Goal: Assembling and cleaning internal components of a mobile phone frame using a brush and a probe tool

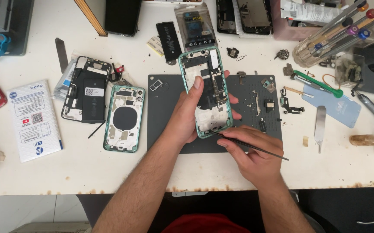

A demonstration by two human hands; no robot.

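My left hand [186, 113] grips an opened green phone frame [208, 69], tilted up over the dark work mat [165, 129]; its circuit board and inner parts face me. My right hand [249, 151] pinches a thin black pointed tool [262, 151] like a pen, its tip touching the lower edge of the frame. Small screws, brackets and a camera module [269, 105] lie scattered on the mat to the right of the phone.
A second green phone shell [124, 118] and a black opened phone [87, 88] lie at the left. A loose battery [169, 41], packaged battery [194, 26], green-handled screwdriver [318, 83], metal spudger [319, 127], screwdriver holder [342, 30] and white leaflet [34, 121] surround the mat.
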